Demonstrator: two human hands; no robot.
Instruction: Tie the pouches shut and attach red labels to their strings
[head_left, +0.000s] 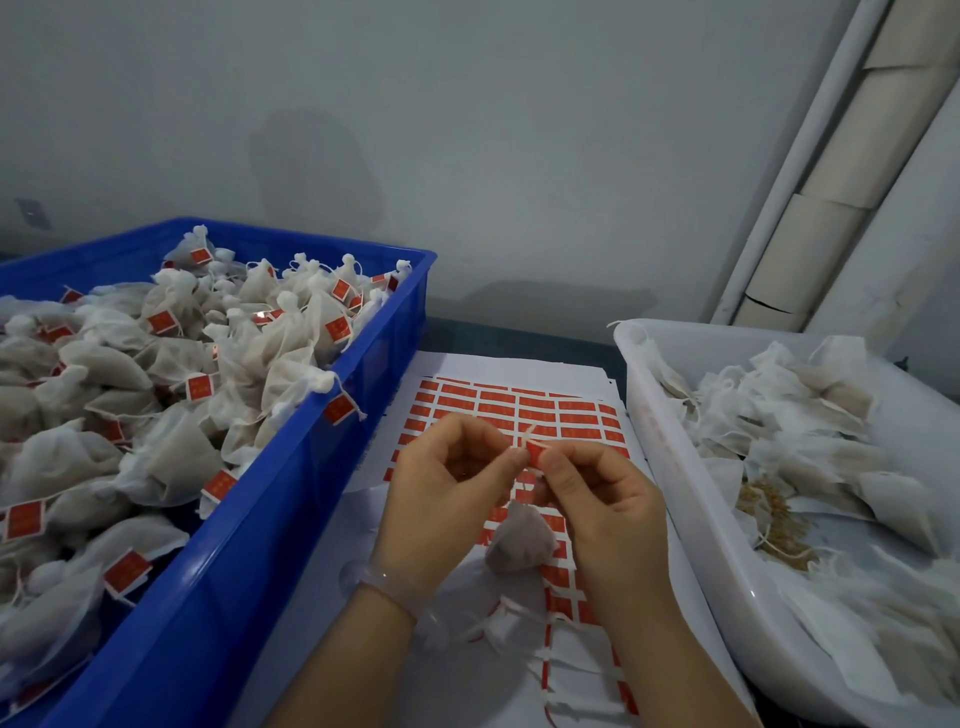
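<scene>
Both hands are up over the middle of the table, fingertips meeting. The left hand (447, 478) and the right hand (597, 488) are pinched together on a small red label (535, 453), thumbs and forefingers closed tight around it, with a bit of pale string (529, 432) poking up just above the pinch. Below the fingers a filled mesh pouch (519, 540) hangs off that string, dangling between the two wrists and just above the paper. There's a clear bangle (387, 584) on the left wrist.

Under the hands lies the sheet of red labels (519, 405), rows of them on white backing, several spots lower down already peeled off. To the left, the blue crate (291, 499) is heaped with tied pouches (171, 364), each carrying a red tag. To the right, the white tub (670, 467) holds loose, untied pouches (800, 415), some flat and open, with a bit of brownish filling spilled among them.
</scene>
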